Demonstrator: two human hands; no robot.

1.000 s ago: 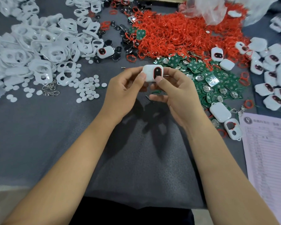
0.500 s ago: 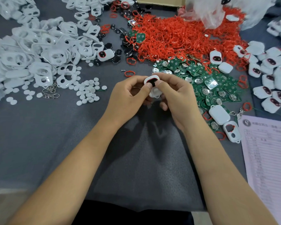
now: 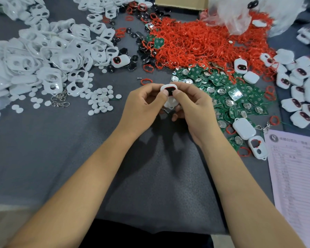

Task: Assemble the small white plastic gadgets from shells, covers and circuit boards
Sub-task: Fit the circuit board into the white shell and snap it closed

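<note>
Since a second ago the gadget [image 3: 169, 94] has tipped from face-up to edge-on, pinched between left hand [image 3: 143, 104] and right hand [image 3: 191, 106]. White, red-rimmed black window; halves apparently being pressed shut. Right of it finished units [image 3: 297, 90]; left, many covers [image 3: 43, 56] remain.

Gadget [image 3: 169, 97] underside hidden by fingers [image 3: 175, 93]; sheet [image 3: 299, 176] text unreadable.
</note>
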